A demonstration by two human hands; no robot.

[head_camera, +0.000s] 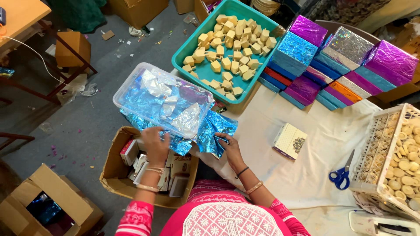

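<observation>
Left hand (154, 140) grips foil sheets (183, 144) under clear tub (164, 98) | right hand (229, 147) pinches same sheets | teal tray (183, 54) just behind tub

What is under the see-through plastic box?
Shiny blue foil sheets stick out from under the clear plastic box, gripped by both hands. More foil fills the box, hiding whatever lies directly beneath.

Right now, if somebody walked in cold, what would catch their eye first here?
Probably the shiny gift boxes in purple, blue and silver foil, stacked at the top right of the white-covered table. Next, the teal tray of pale yellow cubes at top centre. Below it, both hands, left and right, grip crinkled blue foil sheets under a clear plastic tub.
</observation>
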